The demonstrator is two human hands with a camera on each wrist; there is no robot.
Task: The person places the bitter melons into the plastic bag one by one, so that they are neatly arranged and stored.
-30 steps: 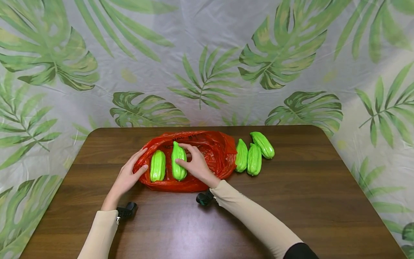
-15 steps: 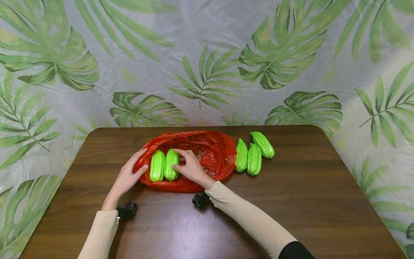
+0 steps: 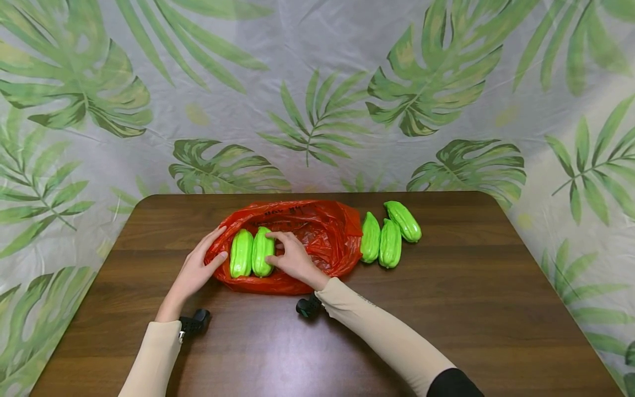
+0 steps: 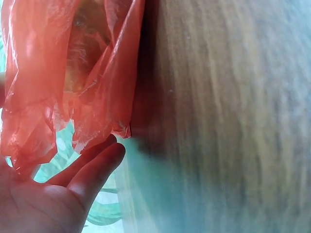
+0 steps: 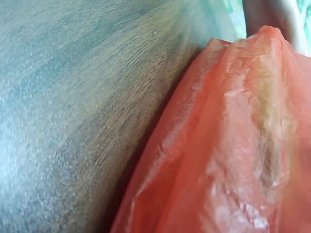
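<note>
A red plastic bag [image 3: 327, 242] lies with its mouth spread toward the camera. Side by side in its left part are two bright green, ridged gourds, the left gourd [image 3: 241, 253] and the right gourd [image 3: 262, 252]. My right hand [image 3: 295, 259] reaches over the bag and holds the right gourd between thumb and fingers. At the bag's left rim is my left hand [image 3: 193, 270], thumb and fingers spread apart and touching the plastic. The left wrist view shows straight fingers [image 4: 99, 170] beside the bag. In the right wrist view the bag [image 5: 209, 160] hides the gourds.
Three more green gourds [image 3: 390, 245] lie on the brown wooden table [image 3: 471, 298] just right of the bag, the leftmost partly behind the bag's edge. A leaf-printed cloth [image 3: 317, 99] hangs behind the table's far edge.
My right hand has moved left, bringing its gourd against the left one inside the bag. Over the last half second it has barely moved. My left hand has stayed in place.
</note>
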